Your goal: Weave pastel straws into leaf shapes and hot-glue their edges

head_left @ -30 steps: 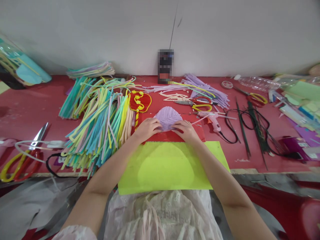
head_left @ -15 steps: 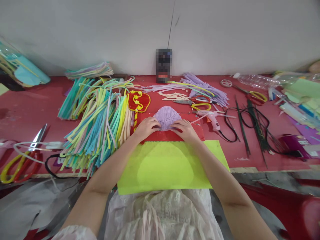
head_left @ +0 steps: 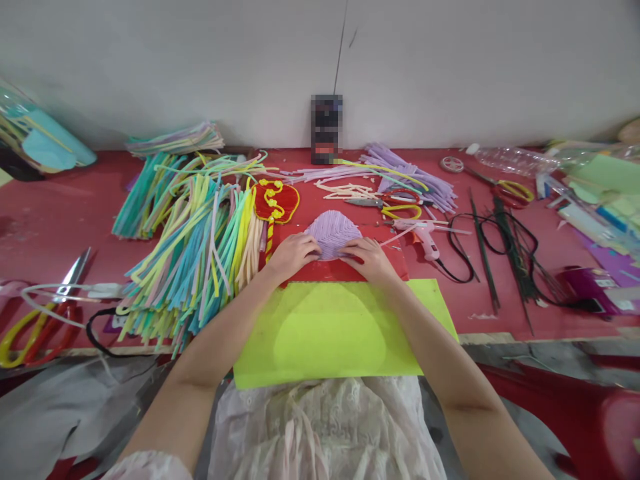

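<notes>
A rounded lilac piece covered in rows of pipe cleaners (head_left: 333, 230) lies on a red sheet (head_left: 330, 270) in front of me. My left hand (head_left: 296, 254) has its bent fingers on the lower left edge of this piece. On its lower right edge, my right hand (head_left: 369, 257) holds it with curled fingers; the thumbs are partly hidden. Just below my hands a bright yellow-green sheet (head_left: 330, 333) with a paler rounded patch lies at the table edge. A red fan shape with yellow trim (head_left: 285, 203) is to the left of the piece.
Loose pipe cleaners (head_left: 195, 260) pile up at left, beside large scissors (head_left: 65, 300). Behind my hands lie lilac pipe cleaners (head_left: 415, 177) and red-and-yellow-handled scissors (head_left: 400, 205). A pink glue gun (head_left: 427, 240) with a black cord rests at right. A blurred-out phone-like object (head_left: 327, 130) leans on the wall.
Both hands stay on the lilac piece in nearly the same pose. The whole view has shifted very slightly; nothing else has visibly moved.
</notes>
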The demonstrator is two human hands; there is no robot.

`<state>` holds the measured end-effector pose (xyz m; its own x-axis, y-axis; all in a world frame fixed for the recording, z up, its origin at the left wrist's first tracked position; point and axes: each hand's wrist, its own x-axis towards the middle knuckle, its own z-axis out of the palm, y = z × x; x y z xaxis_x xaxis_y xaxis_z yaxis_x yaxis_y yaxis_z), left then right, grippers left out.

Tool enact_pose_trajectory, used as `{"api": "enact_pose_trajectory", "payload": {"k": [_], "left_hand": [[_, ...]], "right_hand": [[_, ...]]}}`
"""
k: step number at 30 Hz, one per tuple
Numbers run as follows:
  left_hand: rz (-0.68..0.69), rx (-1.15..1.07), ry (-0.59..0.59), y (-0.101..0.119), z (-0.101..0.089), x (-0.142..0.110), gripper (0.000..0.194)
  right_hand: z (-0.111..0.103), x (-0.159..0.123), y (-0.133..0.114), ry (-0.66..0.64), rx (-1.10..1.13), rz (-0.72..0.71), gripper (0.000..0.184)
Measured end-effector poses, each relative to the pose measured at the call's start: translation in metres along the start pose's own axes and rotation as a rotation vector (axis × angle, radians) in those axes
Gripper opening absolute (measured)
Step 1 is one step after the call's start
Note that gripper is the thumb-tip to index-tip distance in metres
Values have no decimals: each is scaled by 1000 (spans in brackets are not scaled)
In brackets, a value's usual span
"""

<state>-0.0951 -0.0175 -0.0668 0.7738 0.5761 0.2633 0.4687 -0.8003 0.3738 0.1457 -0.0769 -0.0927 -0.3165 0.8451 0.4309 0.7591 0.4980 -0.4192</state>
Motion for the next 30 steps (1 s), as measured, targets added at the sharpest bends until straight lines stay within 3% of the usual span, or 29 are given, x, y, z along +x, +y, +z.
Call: {"api": "enact_pose_trajectory", "payload": {"k": [10, 16, 18, 23, 30], "left_hand": [[15, -80, 53, -9, 6, -2, 13], [-6, -42, 147, -5, 2, -6, 17], [-76, 2, 192, -1, -3, -8, 16], [-400, 57, 286, 0, -8, -12, 15], [-554, -108, 228, -12, -2, -1, 24]], "right_hand": [[-1, -1, -5, 53, -2, -14, 19], [-11, -4, -1, 246, -3, 56, 18], [-19, -5, 2, 321, -3, 105, 17], [-40, -9, 13, 521, -62, 346, 23], [-53, -22, 43, 724, -112, 636, 25]]}}
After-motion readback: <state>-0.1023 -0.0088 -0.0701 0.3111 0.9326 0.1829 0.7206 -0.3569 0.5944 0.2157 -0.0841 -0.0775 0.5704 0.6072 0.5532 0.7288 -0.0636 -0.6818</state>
